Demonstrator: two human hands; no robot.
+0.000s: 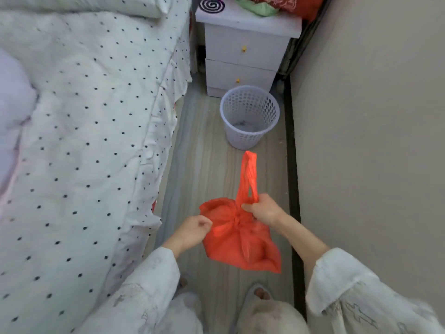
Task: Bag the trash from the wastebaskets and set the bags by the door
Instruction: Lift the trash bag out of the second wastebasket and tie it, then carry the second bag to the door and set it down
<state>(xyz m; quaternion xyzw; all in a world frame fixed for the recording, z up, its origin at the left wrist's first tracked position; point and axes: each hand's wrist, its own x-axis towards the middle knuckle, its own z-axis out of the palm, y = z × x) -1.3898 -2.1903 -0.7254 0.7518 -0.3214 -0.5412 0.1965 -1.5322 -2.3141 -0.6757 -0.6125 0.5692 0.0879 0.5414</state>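
Your left hand (192,231) is curled tight, pinching the left edge of the red plastic bag (240,242) between thumb and fingers. The bag hangs in the air between your two hands, gathered into a knot at its middle, with its bulging body sagging below the knot toward your slippered feet (258,292). Your right hand (263,209) sits just right of the knot, fingers closed round the base of one long handle loop (249,174), which stands up from the bag toward the wastebasket (249,116).

Left of the bag, the bed (84,141) with its white, black-dotted quilt runs along the whole side of the floor strip. Beyond the bag, well apart from it, the white perforated wastebasket stands upright on the wood-look floor (204,165), with only some small scraps at its bottom. Directly behind the wastebasket is a white two-drawer nightstand (243,56), and a plain wall (373,141) rises right of the bag.
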